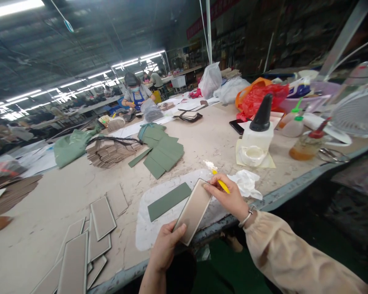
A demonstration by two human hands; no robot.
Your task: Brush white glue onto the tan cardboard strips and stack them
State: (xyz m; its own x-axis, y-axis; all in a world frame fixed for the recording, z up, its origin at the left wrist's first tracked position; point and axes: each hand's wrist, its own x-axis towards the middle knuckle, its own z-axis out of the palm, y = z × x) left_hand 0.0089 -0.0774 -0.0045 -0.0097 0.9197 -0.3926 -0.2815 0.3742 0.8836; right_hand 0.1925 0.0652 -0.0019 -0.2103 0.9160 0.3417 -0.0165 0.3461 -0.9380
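My left hand (167, 245) grips the lower end of a flat beige panel (194, 210) with a pale edge, its thumb lying on the face. The panel is tilted above the table's front edge. My right hand (228, 196) is closed around a yellow-handled brush (222, 183) with a white, clumpy tip, and its fingertips touch the panel's upper corner. Beneath the panel, a green rectangular piece (168, 201) lies on a white sheet (144, 228). Just beyond my right hand is a crumpled white tissue (247, 183).
Similar beige panels (75, 261) overlap at the front left. Green pieces (164, 155) and a tied brown stack (110, 152) lie farther back. On the right stand a black-topped white container (257, 136), a bottle of amber liquid (306, 147) and a fan (357, 110). A co-worker (136, 94) sits across the table.
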